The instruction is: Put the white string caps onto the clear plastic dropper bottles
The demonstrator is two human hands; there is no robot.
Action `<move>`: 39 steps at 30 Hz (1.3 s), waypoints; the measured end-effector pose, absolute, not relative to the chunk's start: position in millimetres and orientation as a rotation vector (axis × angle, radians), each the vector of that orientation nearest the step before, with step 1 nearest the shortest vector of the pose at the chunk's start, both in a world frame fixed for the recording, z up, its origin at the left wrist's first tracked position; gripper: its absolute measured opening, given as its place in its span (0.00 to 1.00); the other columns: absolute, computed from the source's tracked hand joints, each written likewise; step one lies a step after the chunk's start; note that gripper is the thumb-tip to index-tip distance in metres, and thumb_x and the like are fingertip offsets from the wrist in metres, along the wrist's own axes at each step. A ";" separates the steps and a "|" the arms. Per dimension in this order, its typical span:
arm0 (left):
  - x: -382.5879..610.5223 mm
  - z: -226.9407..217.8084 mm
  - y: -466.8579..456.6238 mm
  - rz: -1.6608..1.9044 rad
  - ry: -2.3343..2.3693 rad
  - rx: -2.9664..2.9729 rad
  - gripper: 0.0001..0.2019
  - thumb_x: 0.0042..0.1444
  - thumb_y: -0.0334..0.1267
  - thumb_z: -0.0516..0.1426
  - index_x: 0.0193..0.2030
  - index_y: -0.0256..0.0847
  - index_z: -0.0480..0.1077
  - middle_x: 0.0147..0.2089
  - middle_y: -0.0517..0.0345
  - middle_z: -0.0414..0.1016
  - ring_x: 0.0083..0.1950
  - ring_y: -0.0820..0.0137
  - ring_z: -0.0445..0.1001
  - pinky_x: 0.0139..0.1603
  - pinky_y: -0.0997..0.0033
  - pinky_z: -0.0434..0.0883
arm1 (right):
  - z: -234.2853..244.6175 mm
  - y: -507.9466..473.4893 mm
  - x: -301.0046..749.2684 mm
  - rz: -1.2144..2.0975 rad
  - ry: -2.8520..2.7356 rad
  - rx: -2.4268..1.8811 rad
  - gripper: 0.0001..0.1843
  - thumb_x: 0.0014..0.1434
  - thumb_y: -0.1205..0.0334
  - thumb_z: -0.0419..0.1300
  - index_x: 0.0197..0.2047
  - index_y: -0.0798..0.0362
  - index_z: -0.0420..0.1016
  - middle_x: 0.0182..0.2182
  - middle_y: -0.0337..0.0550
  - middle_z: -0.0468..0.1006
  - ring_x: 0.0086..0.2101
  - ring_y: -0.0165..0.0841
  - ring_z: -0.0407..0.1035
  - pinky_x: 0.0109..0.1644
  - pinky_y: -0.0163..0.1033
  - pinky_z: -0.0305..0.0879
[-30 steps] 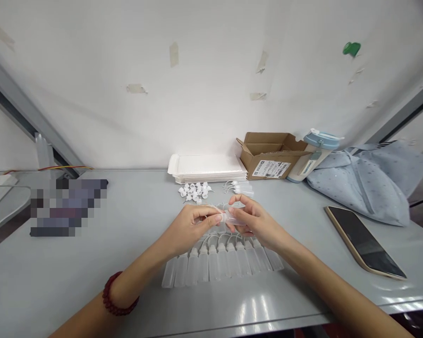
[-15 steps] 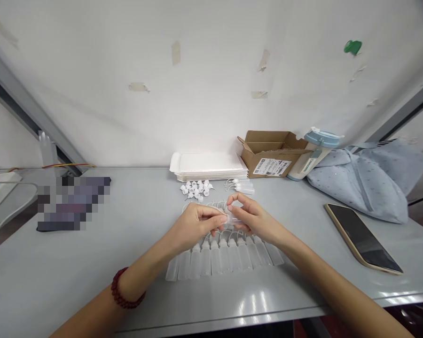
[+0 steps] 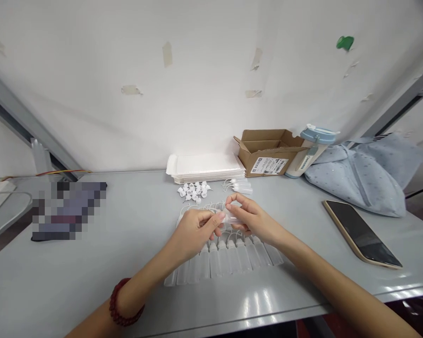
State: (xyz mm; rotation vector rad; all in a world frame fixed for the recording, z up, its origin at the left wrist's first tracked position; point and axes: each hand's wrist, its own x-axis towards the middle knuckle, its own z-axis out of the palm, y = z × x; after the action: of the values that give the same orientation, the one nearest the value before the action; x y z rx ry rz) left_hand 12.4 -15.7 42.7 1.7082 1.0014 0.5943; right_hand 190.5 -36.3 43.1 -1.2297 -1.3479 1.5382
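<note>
Between both hands is a small clear plastic bottle [image 3: 231, 219], lying sideways above the table. My right hand [image 3: 251, 217] is closed around its body. At its neck end, the thumb and fingers of my left hand [image 3: 200, 228] pinch the white top; the fingers partly hide it. Below the hands lies a row of several similar squeeze bottles [image 3: 215, 262] side by side, with thin white tubes at their tops. More of these tubes and bottles show behind the hands. Loose white caps [image 3: 194, 190] are piled just beyond, and a few small bottles [image 3: 241, 187] lie to their right.
At the back stands a stack of white padded envelopes [image 3: 206, 166], beside an open cardboard box [image 3: 268, 155] and a tumbler [image 3: 310, 150]. A light blue bag [image 3: 356, 178] and a phone [image 3: 363, 232] lie on the right. A blurred dark item [image 3: 70, 209] is at left.
The view has shifted slightly. My left thumb and fingers have moved a little at the bottle's neck, while my right hand keeps its hold on the bottle.
</note>
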 end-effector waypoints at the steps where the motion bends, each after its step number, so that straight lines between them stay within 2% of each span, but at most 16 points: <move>1: 12.7 42.7 -16.6 0.589 1.001 1.727 0.22 0.58 0.50 0.50 0.22 0.37 0.70 0.21 0.59 0.71 0.22 0.74 0.67 0.21 0.76 0.62 | 43.0 -36.4 190.7 1.543 -1.346 -1.233 0.14 0.59 0.47 0.53 0.35 0.48 0.57 0.18 0.27 0.48 0.16 0.22 0.46 0.18 0.27 0.37; 3: 13.3 42.6 -18.3 0.626 0.986 1.782 0.17 0.57 0.47 0.52 0.25 0.38 0.72 0.22 0.60 0.70 0.24 0.73 0.68 0.22 0.76 0.63 | 42.4 -36.3 191.5 1.563 -1.320 -1.231 0.14 0.59 0.47 0.53 0.35 0.48 0.57 0.18 0.27 0.48 0.16 0.21 0.45 0.18 0.27 0.37; 6: 14.0 42.4 -19.7 0.766 0.961 1.856 0.08 0.54 0.40 0.57 0.36 0.39 0.75 0.31 0.58 0.75 0.33 0.70 0.71 0.32 0.74 0.68 | 41.9 -36.1 192.2 1.605 -1.275 -1.211 0.14 0.59 0.48 0.53 0.34 0.49 0.57 0.17 0.27 0.48 0.17 0.21 0.41 0.19 0.27 0.36; 9: 13.5 42.6 -19.3 0.813 0.957 1.853 0.10 0.52 0.39 0.58 0.40 0.40 0.75 0.37 0.57 0.77 0.36 0.69 0.72 0.36 0.73 0.69 | 42.2 -36.0 192.1 1.624 -1.253 -1.205 0.14 0.59 0.48 0.53 0.34 0.49 0.57 0.16 0.26 0.48 0.17 0.21 0.40 0.19 0.27 0.35; 11: 12.9 42.7 -18.4 0.755 0.955 1.819 0.10 0.54 0.43 0.56 0.38 0.40 0.75 0.35 0.58 0.76 0.32 0.70 0.71 0.30 0.75 0.67 | 42.5 -36.0 192.0 1.625 -1.257 -1.204 0.14 0.59 0.47 0.53 0.34 0.49 0.57 0.16 0.26 0.49 0.17 0.21 0.40 0.19 0.27 0.35; 13: 12.8 42.2 -17.4 0.675 0.973 1.786 0.15 0.58 0.47 0.52 0.32 0.39 0.74 0.28 0.59 0.73 0.27 0.72 0.69 0.23 0.76 0.64 | 42.3 -36.0 192.3 1.626 -1.269 -1.200 0.15 0.59 0.47 0.53 0.34 0.49 0.57 0.16 0.26 0.50 0.16 0.21 0.41 0.19 0.27 0.35; 16: 13.6 40.9 -16.5 0.600 0.998 1.767 0.22 0.60 0.49 0.47 0.24 0.38 0.69 0.20 0.61 0.65 0.21 0.75 0.63 0.20 0.77 0.59 | 40.9 -35.7 193.2 1.619 -1.273 -1.217 0.15 0.59 0.46 0.53 0.34 0.49 0.56 0.16 0.27 0.51 0.16 0.21 0.41 0.19 0.27 0.36; 19: 14.4 41.0 -17.3 0.611 0.972 1.801 0.19 0.60 0.46 0.48 0.25 0.38 0.70 0.21 0.61 0.66 0.23 0.74 0.64 0.22 0.76 0.61 | 39.2 -35.4 193.3 1.615 -1.262 -1.224 0.15 0.58 0.46 0.54 0.34 0.48 0.57 0.16 0.27 0.51 0.17 0.21 0.42 0.18 0.26 0.36; 22: 14.8 42.8 -19.3 0.722 0.931 1.888 0.09 0.57 0.40 0.53 0.36 0.40 0.72 0.32 0.59 0.74 0.32 0.72 0.69 0.30 0.75 0.65 | 39.3 -35.2 192.4 1.611 -1.247 -1.206 0.15 0.58 0.46 0.54 0.33 0.48 0.57 0.16 0.27 0.50 0.17 0.21 0.41 0.18 0.26 0.36; 24: 15.3 43.7 -20.6 0.794 0.929 1.926 0.09 0.56 0.38 0.54 0.40 0.40 0.72 0.37 0.58 0.75 0.36 0.70 0.71 0.35 0.74 0.66 | 40.9 -35.0 191.4 1.617 -1.235 -1.201 0.16 0.58 0.46 0.54 0.33 0.48 0.57 0.16 0.26 0.49 0.17 0.21 0.40 0.18 0.26 0.36; 26: 16.4 43.8 -21.3 0.806 0.952 1.918 0.10 0.58 0.40 0.52 0.38 0.40 0.72 0.36 0.58 0.75 0.35 0.71 0.70 0.34 0.74 0.66 | 42.9 -34.8 190.2 1.629 -1.224 -1.201 0.16 0.58 0.45 0.54 0.33 0.48 0.56 0.15 0.26 0.49 0.16 0.21 0.39 0.18 0.26 0.35; 30: 17.8 41.6 -20.9 0.705 1.013 1.847 0.20 0.62 0.46 0.46 0.26 0.38 0.69 0.24 0.60 0.69 0.22 0.75 0.63 0.23 0.75 0.59 | 44.9 -34.5 189.0 1.620 -1.245 -1.220 0.17 0.58 0.45 0.53 0.33 0.49 0.56 0.15 0.26 0.50 0.16 0.21 0.41 0.18 0.26 0.35; 32: 17.1 40.4 -20.6 0.678 1.004 1.842 0.20 0.61 0.47 0.47 0.25 0.37 0.68 0.21 0.62 0.66 0.20 0.76 0.60 0.21 0.75 0.58 | 44.3 -34.5 189.3 1.610 -1.248 -1.220 0.16 0.58 0.45 0.54 0.33 0.49 0.56 0.16 0.27 0.52 0.16 0.21 0.42 0.18 0.26 0.36; 34: 15.9 40.0 -20.6 0.707 0.957 1.848 0.16 0.60 0.44 0.49 0.29 0.38 0.70 0.25 0.60 0.70 0.25 0.74 0.65 0.24 0.75 0.61 | 43.3 -34.3 189.8 1.613 -1.241 -1.205 0.15 0.58 0.47 0.54 0.34 0.49 0.56 0.16 0.27 0.52 0.16 0.20 0.41 0.18 0.26 0.36; 36: 14.8 40.4 -20.6 0.765 0.915 1.850 0.11 0.58 0.41 0.52 0.34 0.38 0.72 0.33 0.56 0.75 0.34 0.70 0.71 0.32 0.74 0.66 | 42.4 -34.2 190.3 1.623 -1.239 -1.203 0.14 0.59 0.48 0.53 0.34 0.49 0.56 0.15 0.26 0.51 0.16 0.20 0.40 0.18 0.26 0.36; 39: 14.2 41.6 -20.4 0.814 0.905 1.849 0.09 0.57 0.39 0.53 0.39 0.39 0.72 0.41 0.54 0.76 0.40 0.68 0.72 0.37 0.72 0.68 | 42.0 -34.2 190.5 1.636 -1.246 -1.223 0.14 0.59 0.47 0.53 0.34 0.49 0.57 0.15 0.26 0.51 0.16 0.21 0.40 0.18 0.27 0.36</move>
State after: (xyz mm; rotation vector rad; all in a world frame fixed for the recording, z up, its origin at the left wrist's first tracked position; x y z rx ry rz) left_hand 14.2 -20.4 41.6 1.8493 0.9053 0.8138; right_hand 190.5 -34.2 42.0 -1.2228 -1.2457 1.6356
